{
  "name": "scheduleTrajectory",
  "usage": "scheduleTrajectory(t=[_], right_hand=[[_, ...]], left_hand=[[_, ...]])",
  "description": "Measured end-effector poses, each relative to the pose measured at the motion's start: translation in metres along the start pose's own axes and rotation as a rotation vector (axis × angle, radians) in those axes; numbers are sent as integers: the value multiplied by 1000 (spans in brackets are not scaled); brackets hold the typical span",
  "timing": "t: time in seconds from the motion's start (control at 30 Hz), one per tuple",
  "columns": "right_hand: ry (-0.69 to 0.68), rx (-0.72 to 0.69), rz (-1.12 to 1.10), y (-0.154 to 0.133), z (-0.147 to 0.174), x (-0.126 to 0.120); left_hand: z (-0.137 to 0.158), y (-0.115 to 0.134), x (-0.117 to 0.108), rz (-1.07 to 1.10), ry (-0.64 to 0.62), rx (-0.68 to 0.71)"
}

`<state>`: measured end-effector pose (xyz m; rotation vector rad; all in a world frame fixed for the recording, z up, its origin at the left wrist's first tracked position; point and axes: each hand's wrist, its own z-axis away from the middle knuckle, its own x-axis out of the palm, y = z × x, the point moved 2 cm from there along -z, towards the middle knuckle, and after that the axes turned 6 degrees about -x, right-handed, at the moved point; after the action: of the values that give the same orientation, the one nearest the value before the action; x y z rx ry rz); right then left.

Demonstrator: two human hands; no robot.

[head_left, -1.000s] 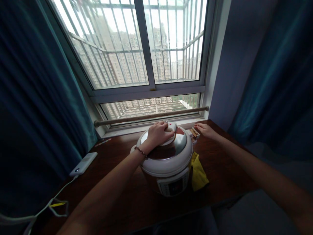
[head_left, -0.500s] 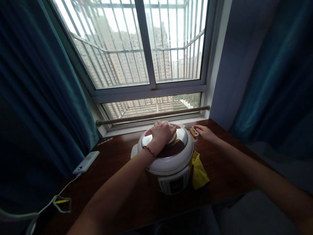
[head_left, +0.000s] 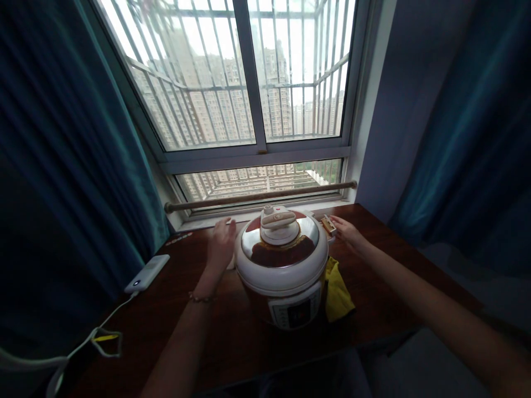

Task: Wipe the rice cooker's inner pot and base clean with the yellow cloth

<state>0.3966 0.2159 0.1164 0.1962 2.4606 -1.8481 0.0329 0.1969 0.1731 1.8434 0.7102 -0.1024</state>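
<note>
A white and brown electric pressure cooker (head_left: pixel 282 276) stands on the dark wooden table, its lid (head_left: pixel 286 255) on and the beige lid handle (head_left: pixel 279 220) uncovered. My left hand (head_left: pixel 221 243) is beside the cooker's left side, near its side handle, slightly blurred, fingers loosely bent and apart, nothing seen in it. At the cooker's right rear, my right hand (head_left: pixel 347 229) pinches a small open box with a pale rim and tan inside (head_left: pixel 328 225). A yellow cloth (head_left: pixel 338 290) lies against the cooker's right side.
A white power bank (head_left: pixel 147 273) with a white cable (head_left: pixel 110 319) lies on the table (head_left: pixel 381 282) at left. Behind the table are a rail (head_left: pixel 257 197) and a barred window. Blue curtains (head_left: pixel 66 143) hang at both sides.
My left hand has let go of the lid handle and moved left, down beside the cooker. My right hand stays at the small box, nearly unmoved.
</note>
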Motion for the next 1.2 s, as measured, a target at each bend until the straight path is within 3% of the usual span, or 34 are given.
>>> scheduleTrajectory(t=[0.13,0.27,0.5,0.77,0.97,1.2], right_hand=[[-47,31,-108,-8,12,11],[11,43,-119,-7,11,19],[114,42,-23,8,5,25],[97,16,-30,16,7,25],[108,-40,85,19,4,26],[129,32,191,23,4,13]], left_hand=[[12,-59,-1,119,-99,-139],[16,-78,8,203,-101,-207],[13,-82,6,212,-41,-230],[15,-77,6,198,-30,-230],[15,-80,5,189,-24,-223],[15,-79,7,150,-12,-219]])
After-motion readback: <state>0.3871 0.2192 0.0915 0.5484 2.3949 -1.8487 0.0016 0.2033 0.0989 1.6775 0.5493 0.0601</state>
